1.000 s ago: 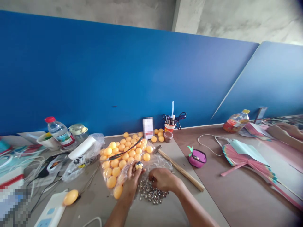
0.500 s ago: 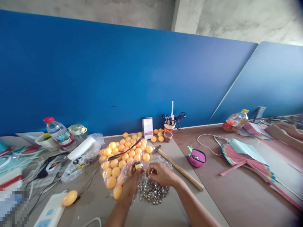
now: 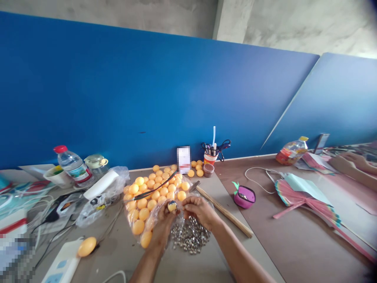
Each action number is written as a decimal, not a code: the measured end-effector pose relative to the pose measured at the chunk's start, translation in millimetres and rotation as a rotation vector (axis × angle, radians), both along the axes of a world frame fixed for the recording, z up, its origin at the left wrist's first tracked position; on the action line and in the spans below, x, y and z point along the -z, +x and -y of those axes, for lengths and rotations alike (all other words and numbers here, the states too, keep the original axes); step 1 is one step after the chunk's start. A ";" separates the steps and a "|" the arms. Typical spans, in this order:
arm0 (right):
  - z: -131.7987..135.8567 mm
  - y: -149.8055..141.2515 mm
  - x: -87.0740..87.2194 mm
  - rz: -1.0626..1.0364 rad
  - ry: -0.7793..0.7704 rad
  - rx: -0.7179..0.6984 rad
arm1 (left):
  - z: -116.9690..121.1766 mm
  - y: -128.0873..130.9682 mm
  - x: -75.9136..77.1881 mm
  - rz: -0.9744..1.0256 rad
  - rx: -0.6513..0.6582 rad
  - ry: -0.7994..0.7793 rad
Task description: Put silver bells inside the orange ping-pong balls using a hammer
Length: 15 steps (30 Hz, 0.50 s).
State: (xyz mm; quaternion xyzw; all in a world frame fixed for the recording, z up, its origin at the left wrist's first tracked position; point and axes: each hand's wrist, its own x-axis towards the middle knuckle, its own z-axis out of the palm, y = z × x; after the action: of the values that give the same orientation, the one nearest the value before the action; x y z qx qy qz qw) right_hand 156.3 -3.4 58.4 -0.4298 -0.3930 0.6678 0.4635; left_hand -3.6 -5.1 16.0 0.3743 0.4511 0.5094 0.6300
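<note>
My left hand (image 3: 165, 218) is closed round a small ball (image 3: 172, 206), partly orange-yellow with shiny silver and dark patches on its top. Close to its right side is my right hand (image 3: 196, 211), fingers pinched together; whatever they hold is too small to make out. Just below the hands lies a heap of shiny silver bead-like pieces (image 3: 191, 237) on clear plastic. Many orange balls (image 3: 151, 192), like ping-pong balls, spread in a clear plastic bag behind and left of my left hand. A dark strap (image 3: 156, 189) lies across them.
A hammer (image 3: 224, 212) lies right of my right hand, beside a purple pouch (image 3: 245, 197). Behind stand a cup of pens (image 3: 210, 158) and a phone-like upright panel (image 3: 184, 159). Bottle (image 3: 73, 167), cables and power strip (image 3: 63, 263) fill the left. Another person's hands (image 3: 350, 163) rest far right.
My right hand has moved slightly left and up, nearer to the ball. My left hand stays almost in place, with the ball turned a little.
</note>
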 end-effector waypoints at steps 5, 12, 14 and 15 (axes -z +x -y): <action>-0.9 -3.3 1.8 0.083 0.022 0.054 | 1.2 2.5 -10.5 -0.006 -0.001 0.008; -4.8 -9.7 9.6 0.340 0.104 0.098 | 1.9 0.0 -15.6 -0.135 0.033 0.080; -5.2 -10.3 11.4 0.352 0.110 0.096 | 1.9 0.0 -15.3 -0.146 0.037 0.100; -5.2 -10.6 12.0 0.355 0.112 0.092 | 1.8 0.0 -15.4 -0.162 0.037 0.111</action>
State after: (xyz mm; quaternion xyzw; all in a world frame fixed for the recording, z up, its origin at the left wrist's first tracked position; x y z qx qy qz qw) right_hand 145.8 1.8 46.4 -0.5316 -0.4852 0.5368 0.4403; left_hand -3.6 -7.0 31.4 0.4566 0.4647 0.4901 0.5791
